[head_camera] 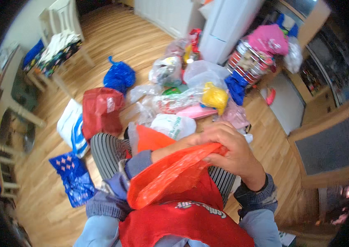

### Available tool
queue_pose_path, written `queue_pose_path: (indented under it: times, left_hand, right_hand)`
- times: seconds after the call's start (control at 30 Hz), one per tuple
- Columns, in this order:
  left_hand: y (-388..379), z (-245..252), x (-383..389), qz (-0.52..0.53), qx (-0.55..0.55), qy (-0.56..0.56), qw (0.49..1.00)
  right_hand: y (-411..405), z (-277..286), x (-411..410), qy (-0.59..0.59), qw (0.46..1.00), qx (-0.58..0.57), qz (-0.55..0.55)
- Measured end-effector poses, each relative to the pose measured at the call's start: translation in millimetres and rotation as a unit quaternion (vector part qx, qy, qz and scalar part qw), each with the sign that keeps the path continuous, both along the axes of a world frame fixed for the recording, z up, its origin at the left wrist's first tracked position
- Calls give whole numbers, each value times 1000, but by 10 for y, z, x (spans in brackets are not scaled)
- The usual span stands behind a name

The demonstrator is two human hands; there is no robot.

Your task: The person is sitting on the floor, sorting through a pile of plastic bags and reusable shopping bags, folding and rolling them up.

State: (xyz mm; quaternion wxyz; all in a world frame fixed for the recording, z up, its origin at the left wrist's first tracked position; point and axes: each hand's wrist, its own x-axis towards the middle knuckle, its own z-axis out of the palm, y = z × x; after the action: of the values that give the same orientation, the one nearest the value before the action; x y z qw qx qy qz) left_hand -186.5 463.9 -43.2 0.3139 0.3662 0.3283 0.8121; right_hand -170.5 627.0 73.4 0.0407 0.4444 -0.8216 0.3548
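Observation:
An orange-red plastic bag (171, 177) stretches across my lap in front of a red apron (186, 222). My right hand (234, 149) pinches its right end between thumb and fingers. My left hand (200, 137) reaches across behind the bag and meets my right hand. Its fingers are mostly hidden, so its grip does not show. Under my left forearm lies another orange piece of plastic (152, 139). Just beyond my hands are a white plastic bag with green print (174, 125) and a pinkish translucent bag (234, 114).
Several plastic bags cover the wood floor ahead, among them a yellow bag (214, 97) and a knotted blue bag (119, 75). A dark red bag (102, 109) stands at left. A loaded wire basket (250, 61) is at back right. A chair (58, 46) stands back left.

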Motion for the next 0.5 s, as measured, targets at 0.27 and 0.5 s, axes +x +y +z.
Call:
queue_pose_path:
  times: [0.27, 0.5]
  left_hand:
    - [-753, 43, -387, 484, -223, -43, 845]
    - [-776, 189, -234, 639, -228, 157, 717]
  right_hand:
    - [518, -194, -651, 22, 898, -159, -410]
    - [732, -401, -915, 124, 844, -310, -420]
